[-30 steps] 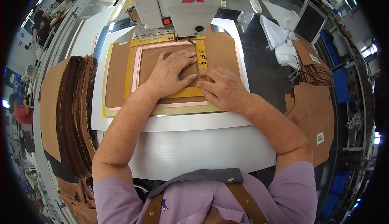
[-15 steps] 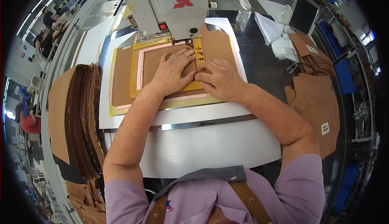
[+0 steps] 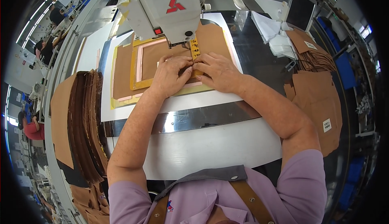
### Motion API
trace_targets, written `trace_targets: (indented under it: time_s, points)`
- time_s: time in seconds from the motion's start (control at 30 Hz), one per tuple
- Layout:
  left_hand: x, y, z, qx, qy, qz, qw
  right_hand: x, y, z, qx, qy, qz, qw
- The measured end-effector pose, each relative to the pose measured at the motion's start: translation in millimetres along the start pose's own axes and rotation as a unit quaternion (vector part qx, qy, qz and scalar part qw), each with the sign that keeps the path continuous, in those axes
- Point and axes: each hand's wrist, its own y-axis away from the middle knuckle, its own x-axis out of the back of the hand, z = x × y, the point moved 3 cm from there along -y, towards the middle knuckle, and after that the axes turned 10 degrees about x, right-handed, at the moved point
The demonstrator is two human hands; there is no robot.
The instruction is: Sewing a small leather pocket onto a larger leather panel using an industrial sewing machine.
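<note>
A yellow template frame (image 3: 135,68) lies around a brown fabric panel (image 3: 150,62) beneath the head of a white sewing machine (image 3: 172,11). My left hand (image 3: 172,75) rests on the panel with its fingers bent and the thumb drawn in toward them. Close beside it, my right hand (image 3: 219,72) lies over the frame's right side, fingers curled and pressed together. The fingertips of both hands meet at the inner edge of that side. Whatever they pinch there is hidden. A small white patch shows on the panel by my left fingers.
At left hangs a thick stack of brown panels (image 3: 73,118). More brown pieces (image 3: 318,110), one with a white label, lie at right. A screen (image 3: 300,10) and crumpled white sheets (image 3: 269,31) stand behind them. A steel strip (image 3: 194,117) runs along the near side.
The template and its white sheet have shifted away from me, baring more of the steel strip. My left hand has drawn its fingers in from lying spread on the panel. Both hands are closer together.
</note>
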Motion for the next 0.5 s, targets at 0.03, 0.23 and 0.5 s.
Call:
trace_targets:
  time_s: [0.03,0.23,0.5]
  points:
    - [0.1,3.5,-0.2,-0.004,-0.012,0.015,1.000,-0.7,-1.0,1.2,-0.002,-0.004,0.001,1.000]
    - [0.2,7.5,2.5,0.011,-0.053,0.056,0.997,-0.3,-3.1,14.4,-0.048,-0.019,-0.001,0.999]
    - [-3.3,-10.3,-20.3,0.011,-0.036,0.089,0.995,-10.0,-13.3,33.7,-0.057,-0.014,-0.002,0.998]
